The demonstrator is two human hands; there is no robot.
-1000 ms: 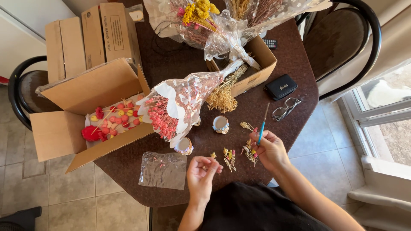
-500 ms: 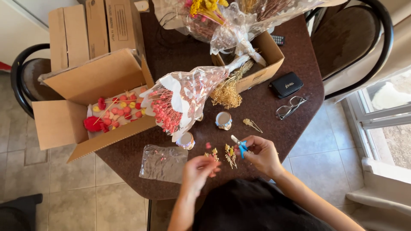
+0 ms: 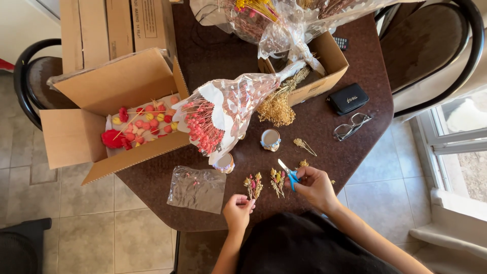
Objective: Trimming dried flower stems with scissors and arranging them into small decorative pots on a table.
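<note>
**Dried sprig and scissors at the table edge**

A small dried flower sprig [image 3: 253, 185], with tan, pink and yellow tips, is being held upright at its stem by the left hand [image 3: 238, 210], fingers pinched narrowly around it. Blue-handled scissors [image 3: 289, 175] are being gripped by the right hand [image 3: 315, 186]; the blades are pointing up-left, beyond the fingertips. The handle loops are being hidden by the fingers. A second sprig [image 3: 277, 182] is lying on the brown table [image 3: 324, 152], between both hands, just beside the blades.
</note>
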